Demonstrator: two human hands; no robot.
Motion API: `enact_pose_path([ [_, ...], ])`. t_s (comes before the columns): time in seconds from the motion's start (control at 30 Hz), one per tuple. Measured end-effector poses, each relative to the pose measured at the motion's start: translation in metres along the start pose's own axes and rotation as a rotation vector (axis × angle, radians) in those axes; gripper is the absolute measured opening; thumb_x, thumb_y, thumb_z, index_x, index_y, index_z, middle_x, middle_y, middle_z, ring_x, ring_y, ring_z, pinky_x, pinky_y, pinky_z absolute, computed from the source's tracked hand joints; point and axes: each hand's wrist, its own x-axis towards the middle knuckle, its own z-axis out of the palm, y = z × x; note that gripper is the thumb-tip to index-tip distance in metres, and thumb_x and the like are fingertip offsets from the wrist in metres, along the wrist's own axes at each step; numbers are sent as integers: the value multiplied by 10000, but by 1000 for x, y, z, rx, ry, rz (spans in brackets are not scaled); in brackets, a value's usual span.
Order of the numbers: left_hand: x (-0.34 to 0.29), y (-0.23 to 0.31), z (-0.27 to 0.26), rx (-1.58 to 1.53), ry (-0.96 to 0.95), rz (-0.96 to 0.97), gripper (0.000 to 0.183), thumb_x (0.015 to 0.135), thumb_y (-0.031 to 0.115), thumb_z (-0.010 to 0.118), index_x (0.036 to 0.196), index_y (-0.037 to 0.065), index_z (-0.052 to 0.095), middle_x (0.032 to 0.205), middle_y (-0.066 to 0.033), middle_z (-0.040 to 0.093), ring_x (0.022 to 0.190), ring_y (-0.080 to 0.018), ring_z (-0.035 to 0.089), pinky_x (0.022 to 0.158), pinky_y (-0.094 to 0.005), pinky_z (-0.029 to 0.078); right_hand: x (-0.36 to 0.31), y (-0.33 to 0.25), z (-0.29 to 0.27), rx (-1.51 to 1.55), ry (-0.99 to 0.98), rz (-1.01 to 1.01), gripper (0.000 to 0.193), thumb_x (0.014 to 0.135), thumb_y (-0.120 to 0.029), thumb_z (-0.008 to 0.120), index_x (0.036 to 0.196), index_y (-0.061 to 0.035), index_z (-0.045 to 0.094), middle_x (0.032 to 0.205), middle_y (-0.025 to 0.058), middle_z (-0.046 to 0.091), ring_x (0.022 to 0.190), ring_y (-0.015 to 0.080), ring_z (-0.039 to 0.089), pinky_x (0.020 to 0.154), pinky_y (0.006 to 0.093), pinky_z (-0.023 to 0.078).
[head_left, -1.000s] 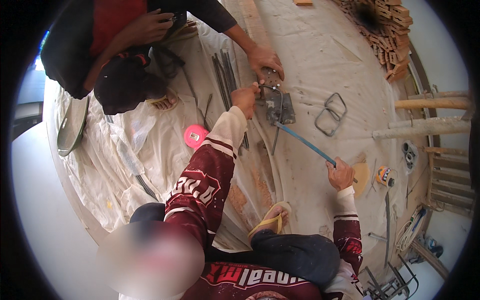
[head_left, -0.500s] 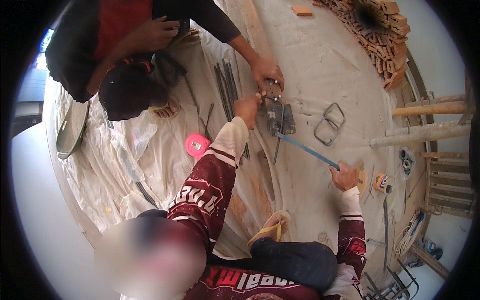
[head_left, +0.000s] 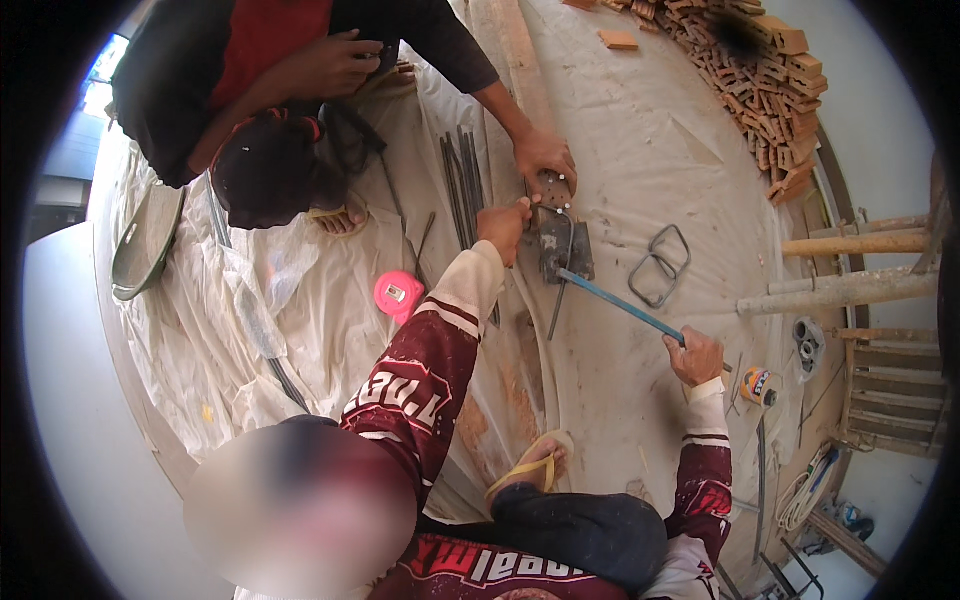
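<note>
Gripping the blue bar (head_left: 625, 305) with your right hand (head_left: 697, 357), you have that grip clamped toward its near right end, while its far left end sits at the dark metal plate (head_left: 583, 250). Your left hand (head_left: 503, 228) is closed on the far end of the bent rod (head_left: 556, 313), which crosses the plate with its straight leg pointing near. A co-worker's hand (head_left: 545, 158) rests just beyond, on the nailed board (head_left: 555, 192). Right of the plate, a bent metal ring (head_left: 662, 265) lies on the pale sheet (head_left: 640, 150); to the left are straight rods (head_left: 463, 185) and, nearer you, a pink tape measure (head_left: 398, 295).
</note>
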Motion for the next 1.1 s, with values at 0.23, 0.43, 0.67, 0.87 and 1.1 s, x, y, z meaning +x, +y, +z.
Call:
enact_pose_path([
  [0.23, 6, -7, -1, 7, 16, 49, 328, 862, 373, 676, 854, 47, 650, 626, -34, 421, 513, -188, 340, 540, -365, 342, -12, -9, 7, 2, -13, 17, 391, 819, -398, 680, 656, -70, 543, 601, 151, 587, 562, 364, 589, 491, 447, 429],
  [0.43, -2, 4, 0, 11, 26, -10, 306, 871, 334, 680, 827, 33, 648, 620, -22, 458, 483, -161, 347, 473, -342, 298, -29, -22, 19, 15, -24, 129, 384, 825, -399, 676, 689, -65, 545, 609, 157, 599, 562, 376, 587, 493, 454, 429],
  [0.67, 1, 1, 0, 13, 39, 2, 284, 876, 312, 681, 809, 40, 639, 622, -4, 449, 472, -140, 335, 448, -332, 250, -29, -30, 11, 24, -68, 195, 393, 837, -411, 658, 700, -58, 551, 630, 178, 603, 596, 397, 591, 520, 473, 430],
  [0.87, 3, 3, -2, -22, 37, 33, 283, 874, 299, 679, 789, 32, 642, 629, -24, 495, 455, -144, 351, 436, -344, 272, -32, -43, 14, 20, -46, 242, 389, 837, -411, 658, 706, -59, 556, 645, 180, 608, 615, 403, 596, 531, 476, 434],
  [1.1, -1, 9, -7, -32, -49, 27, 271, 896, 292, 662, 841, 29, 626, 637, 7, 435, 487, -115, 346, 436, -300, 270, -35, -55, 11, -15, -36, 296, 383, 815, -409, 677, 705, -63, 551, 645, 176, 607, 609, 390, 601, 529, 467, 438],
])
